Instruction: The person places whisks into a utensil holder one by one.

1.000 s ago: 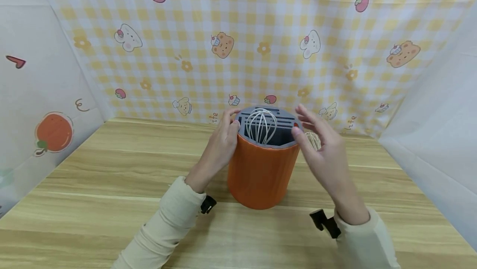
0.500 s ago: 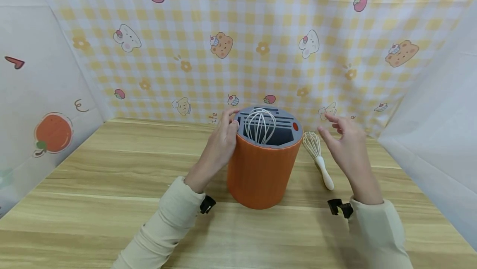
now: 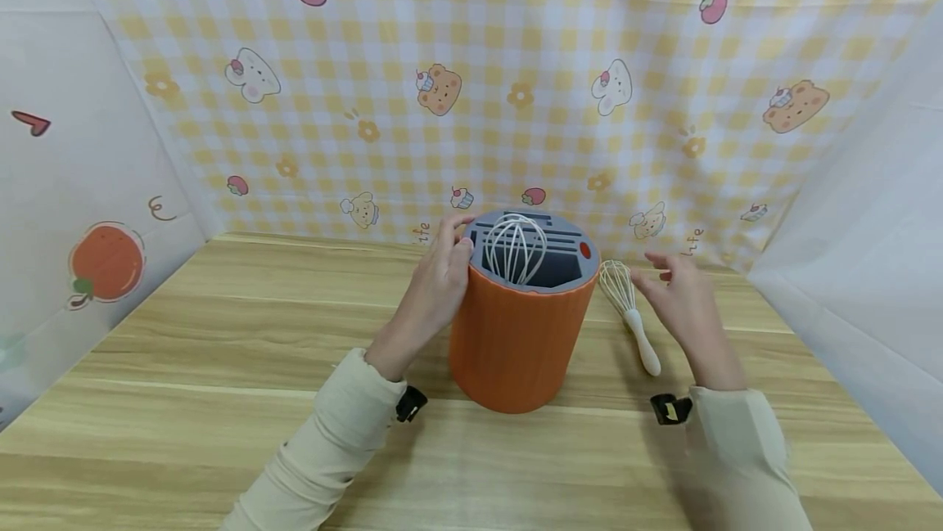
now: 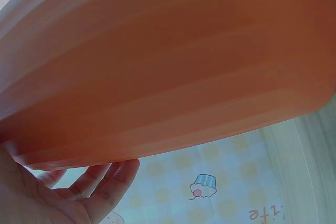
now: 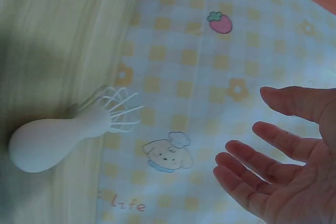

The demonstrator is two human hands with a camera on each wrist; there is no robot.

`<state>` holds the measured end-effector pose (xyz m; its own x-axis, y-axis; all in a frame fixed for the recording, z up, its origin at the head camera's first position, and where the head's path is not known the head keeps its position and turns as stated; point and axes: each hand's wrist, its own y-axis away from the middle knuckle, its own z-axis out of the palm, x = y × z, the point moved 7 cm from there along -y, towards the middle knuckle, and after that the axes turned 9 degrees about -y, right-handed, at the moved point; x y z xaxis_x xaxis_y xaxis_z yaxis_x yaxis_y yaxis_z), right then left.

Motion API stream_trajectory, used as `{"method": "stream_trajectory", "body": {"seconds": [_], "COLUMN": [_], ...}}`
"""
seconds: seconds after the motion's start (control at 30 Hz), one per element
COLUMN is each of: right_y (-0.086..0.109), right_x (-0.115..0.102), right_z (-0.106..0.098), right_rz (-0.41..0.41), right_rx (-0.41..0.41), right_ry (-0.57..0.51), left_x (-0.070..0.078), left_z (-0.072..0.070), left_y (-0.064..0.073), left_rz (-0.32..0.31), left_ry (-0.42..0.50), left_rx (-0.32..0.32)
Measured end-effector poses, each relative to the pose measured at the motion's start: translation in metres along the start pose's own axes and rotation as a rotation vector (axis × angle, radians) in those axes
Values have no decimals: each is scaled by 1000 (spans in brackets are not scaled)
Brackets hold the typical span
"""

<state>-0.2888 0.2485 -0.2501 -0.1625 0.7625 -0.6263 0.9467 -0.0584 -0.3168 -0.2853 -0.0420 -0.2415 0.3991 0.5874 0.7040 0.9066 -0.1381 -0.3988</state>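
A: Where is the left hand (image 3: 442, 273), please?
B: It is at the left side of the orange holder (image 3: 516, 351), near the upper edge. It is curved round the wall and grips it there, with the thumb on the near side. In the left wrist view, the fingertips (image 4: 131, 169) are touching the wall.
A: And the right hand (image 3: 681, 298)?
B: This one is spread in the air, with the thumb clearly apart from the fingers. It is near the lying whisk (image 3: 642, 343). In the right wrist view there is a space between them.
A: How does this whisk lie?
B: On the table (image 3: 221, 335), to the right of the holder. Its wires point to the cloth (image 3: 486, 138) and its white handle points more toward the person. If the wires touch the holder, I cannot tell.
A: Is there something in the holder?
B: Yes, a standing whisk (image 3: 516, 249), wires upward, in the left part of a wide opening. Its handle is hidden inside. The grey top (image 3: 563, 222) has also narrow slots, and a red round spot (image 3: 584, 250) at the right.
A: What else do you see?
B: Two cream sleeves (image 3: 331, 425), and a small black clip (image 3: 670, 409) below each wrist. The cloth has yellow checks and printed bears.
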Motion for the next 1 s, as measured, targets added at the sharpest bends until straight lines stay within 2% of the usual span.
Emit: {"method": "stream_trajectory", "body": {"seconds": [0.2, 0.33, 0.47, 0.6, 0.7, 1.0], "right_y": [-5, -7, -6, -5, -4, -3], "right_x": [24, 37, 48, 62, 69, 78], "right_z": [13, 21, 28, 34, 38, 46], "right_rz": [73, 92, 120, 183, 215, 234], "right_rx": [-102, -159, -223, -285, -314, -374], "right_ry": [38, 72, 75, 65, 60, 60], "left_x": [0, 1, 1, 0, 0, 1], "left_z": [0, 0, 0, 0, 0, 0], "left_y": [0, 1, 0, 0, 0, 0], "left_rz": [4, 8, 10, 9, 9, 7], "left_ry": [4, 3, 2, 10, 15, 2], "left_rx": [2, 4, 7, 3, -1, 6]}}
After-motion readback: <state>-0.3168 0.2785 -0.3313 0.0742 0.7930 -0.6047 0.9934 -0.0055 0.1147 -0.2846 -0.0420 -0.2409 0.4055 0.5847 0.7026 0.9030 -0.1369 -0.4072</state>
